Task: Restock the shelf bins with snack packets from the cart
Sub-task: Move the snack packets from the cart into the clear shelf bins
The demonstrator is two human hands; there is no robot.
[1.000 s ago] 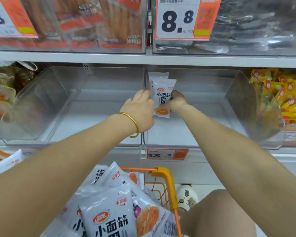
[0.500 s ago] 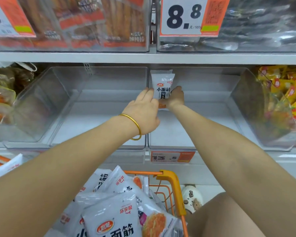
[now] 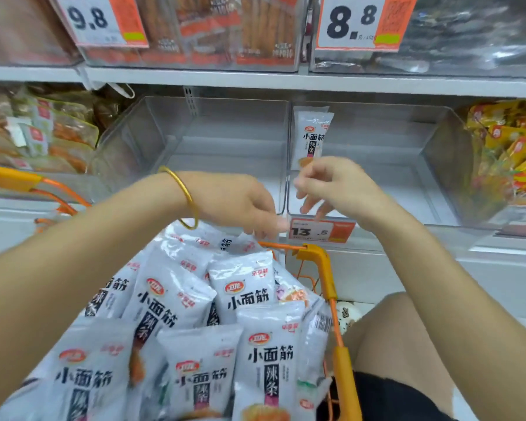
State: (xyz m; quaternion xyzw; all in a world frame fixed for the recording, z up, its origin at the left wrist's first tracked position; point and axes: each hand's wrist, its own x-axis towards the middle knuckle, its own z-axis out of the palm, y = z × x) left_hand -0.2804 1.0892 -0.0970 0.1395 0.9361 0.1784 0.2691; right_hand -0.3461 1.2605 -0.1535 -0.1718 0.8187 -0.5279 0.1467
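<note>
One white snack packet (image 3: 312, 133) stands upright against the left wall of the right clear bin (image 3: 392, 183) on the middle shelf. The left clear bin (image 3: 195, 141) holds nothing. Both my hands hang empty in front of the bins, above the cart. My left hand (image 3: 240, 205), with a gold bangle on the wrist, points its relaxed fingers down. My right hand (image 3: 328, 186) is blurred, fingers loosely spread. Below them the orange cart (image 3: 325, 268) is heaped with several white snack packets (image 3: 243, 296).
A price tag reading 13.5 (image 3: 319, 232) sits on the shelf edge under the right bin. Yellow packets (image 3: 510, 153) fill the bin to the right, brown snacks (image 3: 43, 132) the bin to the left. The upper shelf (image 3: 255, 80) carries full bins with price cards.
Both hands let go of the packet, which now stands in the right bin, and pulled back toward the cart. The view tilted down, showing more of the cart.
</note>
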